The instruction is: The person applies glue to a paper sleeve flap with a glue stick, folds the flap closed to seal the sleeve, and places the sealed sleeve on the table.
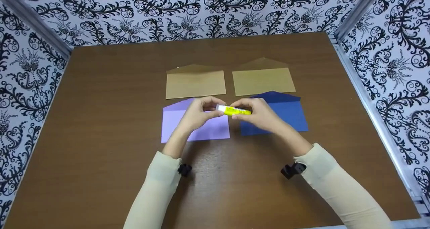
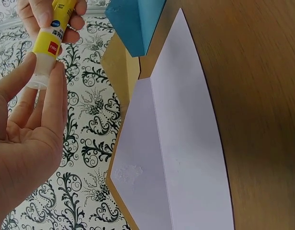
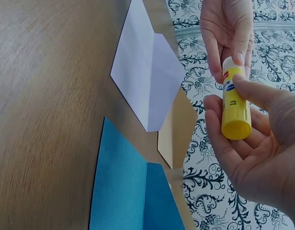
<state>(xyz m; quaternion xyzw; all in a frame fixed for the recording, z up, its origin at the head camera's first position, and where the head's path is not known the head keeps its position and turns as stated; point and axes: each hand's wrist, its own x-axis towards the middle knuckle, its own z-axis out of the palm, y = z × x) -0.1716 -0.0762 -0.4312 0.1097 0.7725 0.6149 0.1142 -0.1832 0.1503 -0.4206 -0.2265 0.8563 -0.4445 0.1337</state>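
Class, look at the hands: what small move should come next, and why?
Probably set the glue down on the table: its cap looks on, and the open flap of the purple envelope bears a whitish smear, perhaps glue.

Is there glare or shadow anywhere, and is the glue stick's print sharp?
Head view: pale sheen on the table between the sleeves, soft shadows beside them, print on the glue stick too small to read; left wrist view: larger, slanted print; right wrist view: "20g" looks legible.
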